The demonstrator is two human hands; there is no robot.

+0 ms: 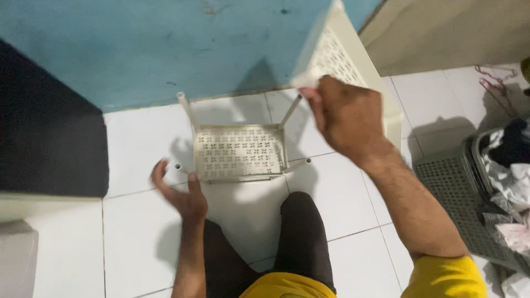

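A person crouches over a white tiled floor (353, 204) at the foot of a blue wall (165, 44), seen from above, with both bare hands at work on pieces of a cream plastic rack.

At the left, a dark panel (44, 121) fills the floor's left edge. Just right of it, the left hand (179, 190) hovers open, fingers spread and curled, holding nothing, right by the near left corner of a perforated shelf tray (238, 152). The tray lies flat on the tiles near the wall's base; it is cream, rectangular, pierced all over with a small pinwheel pattern, and thin tubular posts stick out from its four corners. Below it, the person's dark-clad knee (301, 232) rests on the floor.

Further right and higher, the right hand (345, 118) is closed on the lower edge of a second perforated panel (339, 52), held tilted up off the floor against the wall, of the same cream colour and cut-out pattern.

At the floor's right edge stands a grey laundry basket (450, 182) with crumpled clothes (513, 171) inside; a yellow sleeve (444, 276) shows at the bottom.
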